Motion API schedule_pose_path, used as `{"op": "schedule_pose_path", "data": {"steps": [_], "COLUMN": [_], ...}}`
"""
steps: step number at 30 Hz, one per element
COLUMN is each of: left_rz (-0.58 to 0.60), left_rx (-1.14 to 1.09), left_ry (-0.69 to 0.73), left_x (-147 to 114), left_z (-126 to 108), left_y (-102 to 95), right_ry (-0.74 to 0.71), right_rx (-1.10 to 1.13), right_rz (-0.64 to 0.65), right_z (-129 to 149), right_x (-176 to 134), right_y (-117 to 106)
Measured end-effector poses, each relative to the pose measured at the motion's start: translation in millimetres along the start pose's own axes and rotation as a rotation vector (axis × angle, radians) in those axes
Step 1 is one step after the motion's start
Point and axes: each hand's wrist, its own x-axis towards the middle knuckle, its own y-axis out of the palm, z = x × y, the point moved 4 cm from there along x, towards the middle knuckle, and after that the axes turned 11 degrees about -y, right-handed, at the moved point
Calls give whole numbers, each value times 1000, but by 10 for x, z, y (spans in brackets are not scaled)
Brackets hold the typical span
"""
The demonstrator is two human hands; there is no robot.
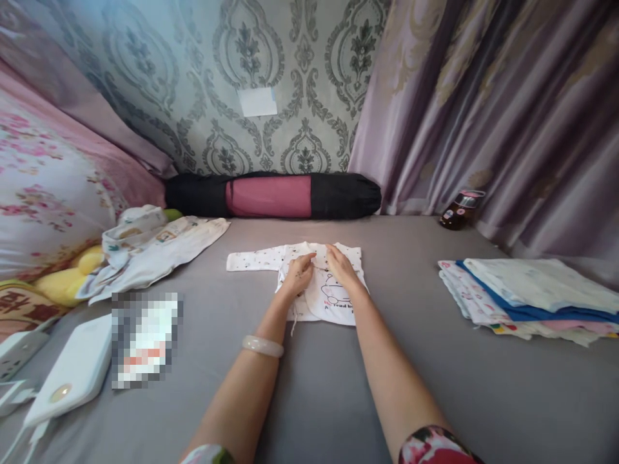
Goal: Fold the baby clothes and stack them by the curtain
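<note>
A small white baby top [333, 312] with a printed animal outline and lettering lies spread on the grey sheet. Its left-hand sleeve [254, 259], dotted with small prints, stretches straight out to the side. On the opposite side the sleeve looks folded in over the body. My left hand [298, 275] rests over the middle of the top, index finger extended and the other fingers partly curled. Beside it, my right hand [341, 265] lies on the upper chest area with fingers stretched out. A thin tie string [293, 324] hangs from the lower edge.
Folded clothes [536, 290] are stacked at right, near a dark bottle [459, 211]. A black and pink roll [268, 196] lies along the wall. More baby clothes [159, 251], a yellow plush thing [62, 283], a white power bank [72, 367] and a power strip [19, 354] are at left.
</note>
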Motion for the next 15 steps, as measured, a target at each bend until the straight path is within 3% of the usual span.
{"op": "schedule_pose_path", "data": {"steps": [4, 9, 15], "left_rz": [-49, -71, -46], "left_rx": [58, 115, 257], "left_ry": [39, 87, 28], "left_x": [-3, 4, -22], "left_z": [-49, -58, -26], "left_y": [14, 57, 94], "right_ry": [22, -121, -160], "right_rx": [-156, -415, -496], "right_rz": [-42, 109, 226], "right_z": [-71, 10, 78], "right_x": [-29, -67, -7], "right_y": [-114, 64, 225]}}
